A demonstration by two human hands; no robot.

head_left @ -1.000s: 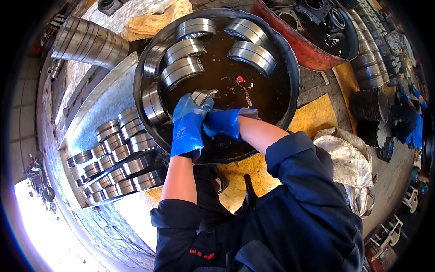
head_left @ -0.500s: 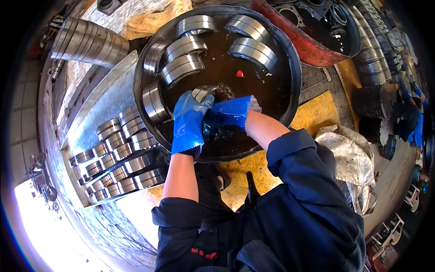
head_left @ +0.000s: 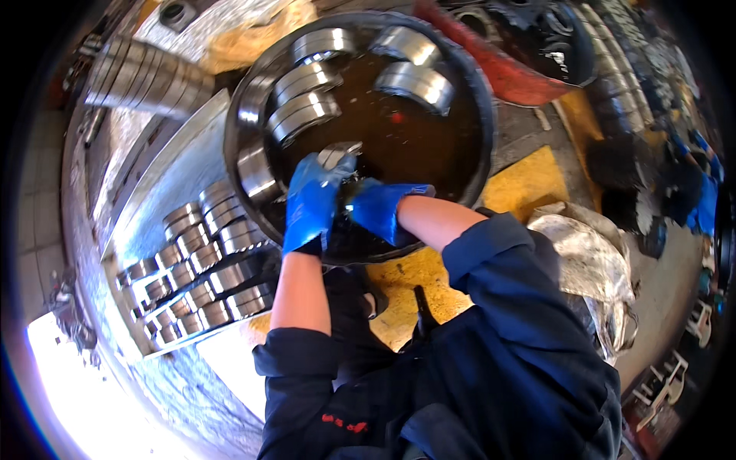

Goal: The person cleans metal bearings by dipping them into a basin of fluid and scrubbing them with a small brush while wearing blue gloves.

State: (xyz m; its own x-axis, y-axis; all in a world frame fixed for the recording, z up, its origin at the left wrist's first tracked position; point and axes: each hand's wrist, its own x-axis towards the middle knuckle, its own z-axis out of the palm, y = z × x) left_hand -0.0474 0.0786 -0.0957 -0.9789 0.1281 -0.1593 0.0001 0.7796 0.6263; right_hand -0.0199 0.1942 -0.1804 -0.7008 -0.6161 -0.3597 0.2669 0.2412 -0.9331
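Note:
My left hand (head_left: pixel 313 195), in a long blue rubber glove, grips a shiny metal ring (head_left: pixel 335 156) at the near left part of a round black tub (head_left: pixel 491 130) of dark brown liquid. Only the ring's upper part shows beyond the glove. Close beside it, my right hand (head_left: pixel 377 208), gloved the same way, dips toward the liquid near the held ring. Its fingers are hidden, so its grip does not show. More steel rings stand in the liquid: several along the left side, such as one ring (head_left: pixel 304 117), and two at the far right, including this ring (head_left: pixel 415 86).
Left of the tub, a metal tray (head_left: pixel 123 307) bears rows of steel rings. Behind it lies a stack of larger rings (head_left: pixel 146 77). A red-walled tub (head_left: pixel 498 61) of dark parts sits at the far right. A whitish sack (head_left: pixel 586 257) lies near my right arm.
My right hand has drawn nearer to my body and slightly left, beside the ring. My left hand keeps its hold on the ring. The whole view has shifted a little.

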